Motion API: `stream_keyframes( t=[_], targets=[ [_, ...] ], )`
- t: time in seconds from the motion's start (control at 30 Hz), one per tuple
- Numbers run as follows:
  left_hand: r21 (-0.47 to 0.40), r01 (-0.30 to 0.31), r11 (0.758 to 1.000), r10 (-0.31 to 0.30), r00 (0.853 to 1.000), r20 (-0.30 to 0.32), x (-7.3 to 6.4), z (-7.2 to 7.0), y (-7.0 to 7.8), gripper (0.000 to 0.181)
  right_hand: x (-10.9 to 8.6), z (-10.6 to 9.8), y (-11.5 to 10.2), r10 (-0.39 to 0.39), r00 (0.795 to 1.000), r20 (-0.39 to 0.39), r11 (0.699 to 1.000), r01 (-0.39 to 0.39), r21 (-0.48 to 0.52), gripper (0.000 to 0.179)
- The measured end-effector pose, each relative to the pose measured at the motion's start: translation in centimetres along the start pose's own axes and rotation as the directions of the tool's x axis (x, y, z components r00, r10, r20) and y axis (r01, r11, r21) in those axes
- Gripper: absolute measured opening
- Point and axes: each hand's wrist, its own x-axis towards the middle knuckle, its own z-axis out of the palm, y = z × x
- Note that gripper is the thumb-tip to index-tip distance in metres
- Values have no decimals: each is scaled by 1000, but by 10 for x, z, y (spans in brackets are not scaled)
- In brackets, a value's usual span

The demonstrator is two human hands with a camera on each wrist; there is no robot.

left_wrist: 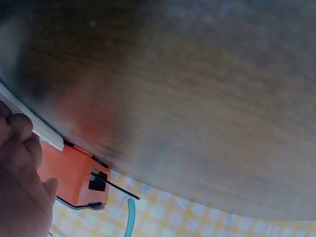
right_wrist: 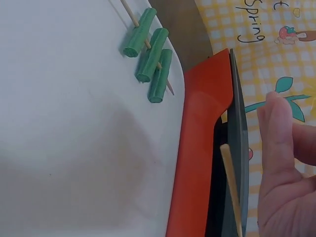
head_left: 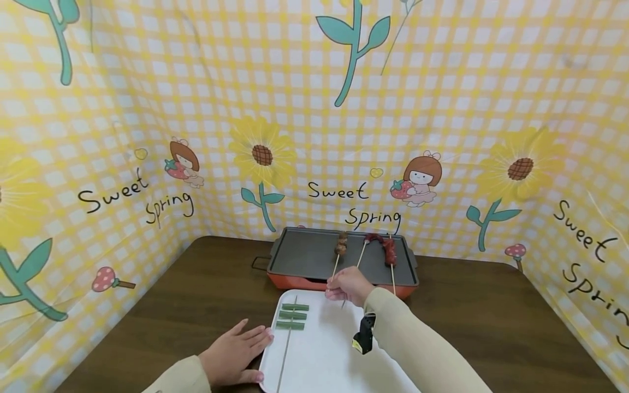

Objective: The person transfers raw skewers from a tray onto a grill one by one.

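In the head view my right hand [head_left: 350, 285] pinches the wooden stick of a skewer of brown round pieces [head_left: 340, 245], which lie on the dark griddle plate [head_left: 304, 251]. Right of it is a skewer of dark red pieces [head_left: 374, 238], its stick passing behind my hand. Another skewer of red pieces [head_left: 390, 254] lies at the right end. My left hand [head_left: 236, 352] has its fingers stretched out against the left edge of the white tray [head_left: 329, 355]. A skewer of green pieces [head_left: 292, 315] lies along that side of the tray.
The griddle's orange base [right_wrist: 197, 163] stands right behind the tray. A wire handle [head_left: 260, 263] sticks out at its left end. Dark wood tabletop [head_left: 162, 305] surrounds both, and a yellow checked cloth [head_left: 304, 136] hangs behind and at the sides.
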Motion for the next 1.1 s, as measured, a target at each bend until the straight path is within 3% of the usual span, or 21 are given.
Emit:
stream_keyframes(
  t=[0.13,0.43,0.67,0.9,1.1],
  targets=[
    [13,-9,1000,10,1000,-11,1,0,1,78,-1,1,4,25,1000,-10,1000,-25,-8,13],
    [21,-1,1000,1,1000,-2,1,1,1,79,1,6,9,37,999,-11,999,-37,4,23],
    [11,8,1000,-8,1000,28,1,-1,1,79,2,12,12,9,999,-40,1000,-9,18,10],
    [-23,18,1000,-17,998,58,2,-2,0,80,-1,15,11,-16,997,-76,1000,15,-16,59],
    [13,10,1000,-10,999,42,2,-2,1,78,-12,20,9,-90,994,-58,991,84,-100,49]
  ],
)
